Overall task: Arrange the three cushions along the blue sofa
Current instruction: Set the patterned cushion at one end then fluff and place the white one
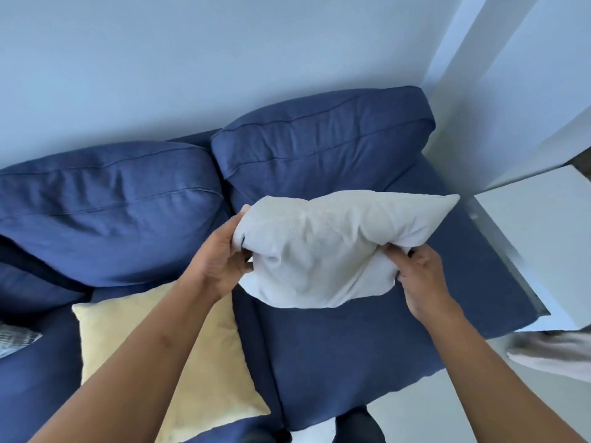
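Note:
A white cushion (323, 247) hangs in the air over the right seat of the blue sofa (335, 350). My left hand (220, 257) grips its left edge and my right hand (419, 273) pinches its right lower edge. A pale yellow cushion (121, 340) lies flat on the middle seat, partly under my left forearm. At the far left edge a corner of a grey patterned cushion (16, 342) shows; the remainder is out of frame.
Two blue back cushions (313, 139) lean against the pale wall. A white side table (543, 238) stands close to the sofa's right end. A beige cloth-like object (556, 354) lies on the floor at the right.

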